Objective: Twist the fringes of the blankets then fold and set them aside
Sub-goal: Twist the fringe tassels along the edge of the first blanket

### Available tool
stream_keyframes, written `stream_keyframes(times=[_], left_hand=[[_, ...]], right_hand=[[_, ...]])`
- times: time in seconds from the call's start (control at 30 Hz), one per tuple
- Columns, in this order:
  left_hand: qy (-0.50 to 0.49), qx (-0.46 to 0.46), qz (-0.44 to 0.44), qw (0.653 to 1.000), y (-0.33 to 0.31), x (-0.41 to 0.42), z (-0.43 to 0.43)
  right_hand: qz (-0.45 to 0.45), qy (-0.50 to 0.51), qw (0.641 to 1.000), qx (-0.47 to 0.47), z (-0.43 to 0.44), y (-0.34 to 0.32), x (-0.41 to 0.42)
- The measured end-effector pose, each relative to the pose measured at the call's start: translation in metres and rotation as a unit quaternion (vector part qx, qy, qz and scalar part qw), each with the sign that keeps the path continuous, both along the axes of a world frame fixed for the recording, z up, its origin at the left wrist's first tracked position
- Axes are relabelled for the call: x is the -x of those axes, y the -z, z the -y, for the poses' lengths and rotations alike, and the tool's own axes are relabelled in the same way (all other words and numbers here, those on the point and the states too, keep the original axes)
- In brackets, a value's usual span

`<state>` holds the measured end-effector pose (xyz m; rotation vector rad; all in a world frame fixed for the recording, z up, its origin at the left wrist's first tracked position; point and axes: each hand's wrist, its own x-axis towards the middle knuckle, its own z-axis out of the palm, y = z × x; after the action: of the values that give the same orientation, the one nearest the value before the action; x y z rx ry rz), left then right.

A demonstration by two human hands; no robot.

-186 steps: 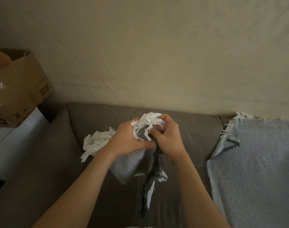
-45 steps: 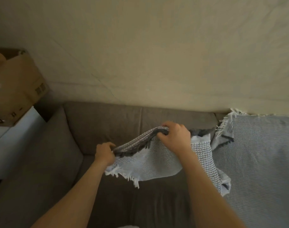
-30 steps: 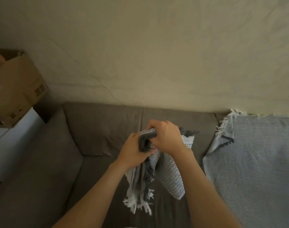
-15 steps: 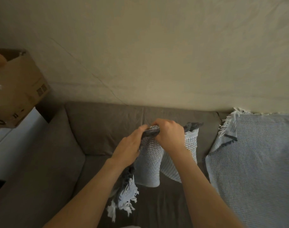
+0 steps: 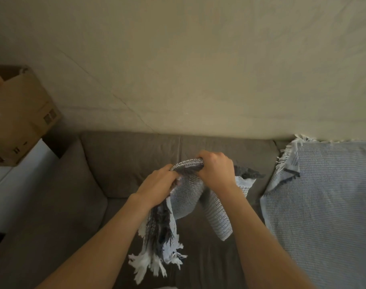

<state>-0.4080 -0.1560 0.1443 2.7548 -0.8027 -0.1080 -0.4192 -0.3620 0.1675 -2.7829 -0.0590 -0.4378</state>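
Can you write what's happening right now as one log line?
step: folding | left hand: grips small blanket | right hand: grips top fold | fringe: hangs below | big blanket: on sofa

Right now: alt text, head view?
The left hand and right hand grip a bunched blue-and-white woven blanket above a grey-brown fabric sofa, its white fringe hanging. A pale blue woven blanket lies spread on the sofa at right; a brown cardboard box at left.
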Motion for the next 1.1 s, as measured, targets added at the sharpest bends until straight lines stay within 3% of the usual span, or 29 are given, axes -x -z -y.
stream_keyframes(times=[0.13, 0.3, 0.4, 0.5, 0.67, 0.8, 0.93, 1.0, 1.1], left_hand=[[-0.013, -0.017, -0.019, 1.0, -0.012, -0.01, 0.001], [-0.04, 0.012, -0.05, 0.998, -0.03, -0.016, 0.011], [-0.116, 0.066, -0.033, 0.991, -0.035, -0.016, 0.015], [-0.234, 0.149, -0.023, 0.961, -0.032, -0.021, 0.009], [-0.335, 0.247, -0.036, 0.909, -0.032, -0.028, 0.0], [-0.348, 0.268, -0.021, 0.898, -0.032, -0.027, -0.007], [-0.364, 0.281, -0.02, 0.888, -0.028, -0.023, -0.007], [-0.372, 0.289, -0.027, 0.882, -0.027, -0.02, -0.004], [-0.383, 0.303, -0.015, 0.873, -0.025, -0.017, 0.0]], right_hand=[[0.022, -0.019, 0.999, 0.018, 0.008, 0.011, -0.004], [-0.089, -0.018, 0.995, 0.044, 0.017, 0.03, -0.004], [-0.152, -0.015, 0.987, 0.047, 0.022, 0.044, 0.001], [-0.193, -0.054, 0.979, 0.035, 0.027, 0.057, 0.007], [-0.099, -0.06, 0.99, -0.074, 0.007, 0.074, 0.021], [-0.019, -0.086, 0.995, -0.048, -0.001, 0.074, 0.022], [-0.057, -0.101, 0.993, 0.011, 0.0, 0.094, 0.014], [-0.077, -0.099, 0.992, -0.016, -0.004, 0.095, 0.015], [-0.098, -0.092, 0.983, -0.128, -0.02, 0.084, 0.029]])
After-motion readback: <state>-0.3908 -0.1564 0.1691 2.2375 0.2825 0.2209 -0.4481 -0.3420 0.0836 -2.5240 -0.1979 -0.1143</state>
